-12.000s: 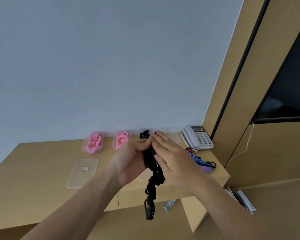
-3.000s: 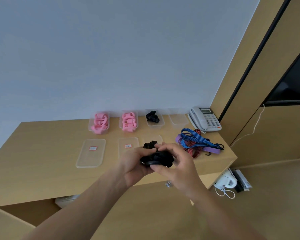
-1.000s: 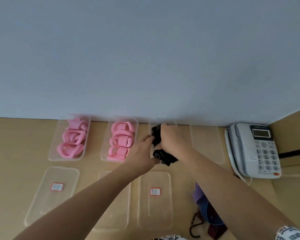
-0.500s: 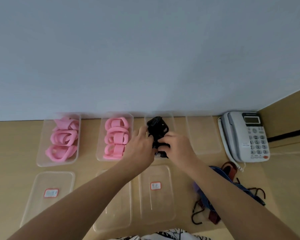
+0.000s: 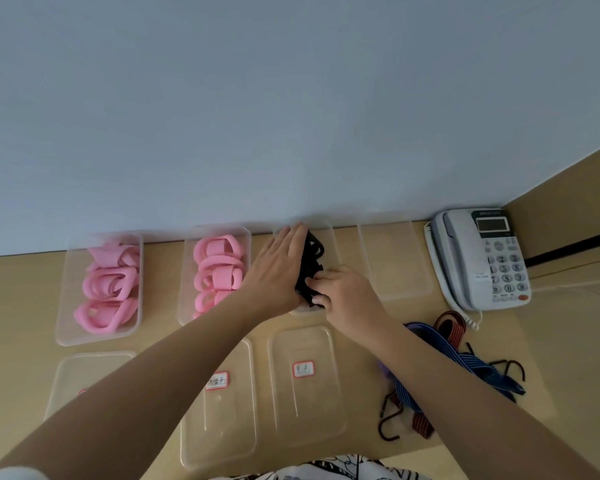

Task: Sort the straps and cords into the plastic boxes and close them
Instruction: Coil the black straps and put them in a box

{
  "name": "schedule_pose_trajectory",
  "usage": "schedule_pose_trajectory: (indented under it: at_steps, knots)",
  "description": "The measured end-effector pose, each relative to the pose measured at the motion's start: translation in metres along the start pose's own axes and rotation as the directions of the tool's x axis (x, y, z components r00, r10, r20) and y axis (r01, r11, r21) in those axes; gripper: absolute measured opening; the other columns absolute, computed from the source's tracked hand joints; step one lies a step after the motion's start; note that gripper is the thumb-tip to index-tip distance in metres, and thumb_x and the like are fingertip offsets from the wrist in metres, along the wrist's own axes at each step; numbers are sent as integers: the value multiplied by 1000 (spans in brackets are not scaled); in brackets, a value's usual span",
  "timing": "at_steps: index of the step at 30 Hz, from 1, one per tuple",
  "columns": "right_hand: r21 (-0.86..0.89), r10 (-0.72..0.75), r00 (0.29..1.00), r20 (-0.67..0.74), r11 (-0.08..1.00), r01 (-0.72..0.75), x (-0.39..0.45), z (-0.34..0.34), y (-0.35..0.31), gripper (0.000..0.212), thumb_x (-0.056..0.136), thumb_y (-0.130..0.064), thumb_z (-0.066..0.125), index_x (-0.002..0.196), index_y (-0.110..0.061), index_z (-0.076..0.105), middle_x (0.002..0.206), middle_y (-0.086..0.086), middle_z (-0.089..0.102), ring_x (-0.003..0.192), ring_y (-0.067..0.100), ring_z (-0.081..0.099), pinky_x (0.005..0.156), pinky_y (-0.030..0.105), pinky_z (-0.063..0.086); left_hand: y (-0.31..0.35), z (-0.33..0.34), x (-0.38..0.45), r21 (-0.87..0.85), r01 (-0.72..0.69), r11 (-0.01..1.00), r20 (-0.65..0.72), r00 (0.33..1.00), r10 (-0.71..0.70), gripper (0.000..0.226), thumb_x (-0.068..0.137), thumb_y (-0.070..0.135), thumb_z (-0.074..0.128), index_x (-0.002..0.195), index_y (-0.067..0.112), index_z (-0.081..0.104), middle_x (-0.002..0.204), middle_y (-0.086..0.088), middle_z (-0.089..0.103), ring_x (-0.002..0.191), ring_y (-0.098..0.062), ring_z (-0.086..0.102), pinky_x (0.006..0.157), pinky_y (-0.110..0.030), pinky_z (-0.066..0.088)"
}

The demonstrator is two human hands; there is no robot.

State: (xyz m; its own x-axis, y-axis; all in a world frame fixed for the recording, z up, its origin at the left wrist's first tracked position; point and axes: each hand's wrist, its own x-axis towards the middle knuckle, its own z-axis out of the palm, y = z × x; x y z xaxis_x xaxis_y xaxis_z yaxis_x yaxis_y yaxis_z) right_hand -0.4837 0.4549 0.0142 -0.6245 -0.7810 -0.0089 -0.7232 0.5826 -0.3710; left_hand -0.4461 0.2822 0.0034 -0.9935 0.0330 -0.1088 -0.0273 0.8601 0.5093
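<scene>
Four clear boxes line the bench's back edge; your flat left hand (image 5: 278, 271) presses the black strap (image 5: 310, 263) into the third box (image 5: 329, 237), right hand (image 5: 343, 292) pinching it. Two hold pink straps (image 5: 108, 285); three lids (image 5: 305, 386) lie nearer you.

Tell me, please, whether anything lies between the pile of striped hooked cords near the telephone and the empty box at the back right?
Nothing visible does. The striped hooked cords lie toward the table's front, and only bare table separates them from the empty box. That box is open and holds nothing. The right forearm crosses above the pile's left edge, not the path.
</scene>
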Motion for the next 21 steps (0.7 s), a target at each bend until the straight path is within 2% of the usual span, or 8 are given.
schedule_pose_trajectory:
  at_steps: [3,6,9,11,13,15,16,21]
  knots:
    - [107,97,995,-31,990,-93,1,3,2,8,79,-7,77,86,-11,77,74,3,72,67,25,65,56,34,49,-4,3,6,149,-24,989,52,998,16,122,75,53,77,161,10,4,170,-8,9,157,-27,6,127,-43,6]
    - [136,137,989,-55,982,-129,0,3,1,6,78,-5,77,74,-7,73,66,5,68,59,26,62,51,31,45,-3,0,8,181,-47,982,33,999,41,115,76,46,79,161,8,11,169,-10,14,156,-26,10,127,-37,4]
    - [92,96,994,-46,992,-92,-2,3,0,16,84,-3,69,68,-4,66,65,8,64,57,26,58,51,40,48,-1,-1,8,195,-46,980,30,999,41,105,77,40,80,158,4,24,167,-14,20,155,-28,16,127,-37,9]
    - [40,47,999,-10,998,-47,-9,1,-2,10,90,-7,62,86,-5,71,82,8,70,73,27,64,63,41,53,-1,0,7,225,-40,973,42,999,31,100,76,41,80,155,3,31,166,-16,21,154,-29,18,127,-37,10]
    - [-27,9,998,56,1000,-7,-15,-1,-5,25,91,-8,58,113,-4,70,108,10,71,99,27,66,81,38,56,-1,1,7,264,-37,964,70,997,19,99,78,44,77,156,4,30,166,-16,19,154,-29,18,126,-37,9]
    - [-71,-2,990,140,997,12,-16,-3,-6,41,87,-3,57,127,-3,63,123,10,67,117,27,60,93,36,53,-1,3,7,327,-38,944,90,996,10,99,82,47,73,157,6,25,167,-16,17,154,-29,17,127,-38,9]
    - [-69,5,987,161,998,6,-12,-5,-7,41,85,-2,57,126,-4,63,121,8,67,115,26,59,90,35,52,-1,3,8,353,-38,935,100,995,3,98,83,48,71,157,6,24,167,-16,16,154,-29,17,127,-38,8]
    - [-52,134,977,164,991,-127,5,-8,-10,19,88,-3,53,98,-7,68,95,11,68,87,30,62,68,36,44,5,3,13,365,-9,931,168,984,-57,100,84,40,71,158,2,16,167,-20,12,155,-32,11,128,-42,4]
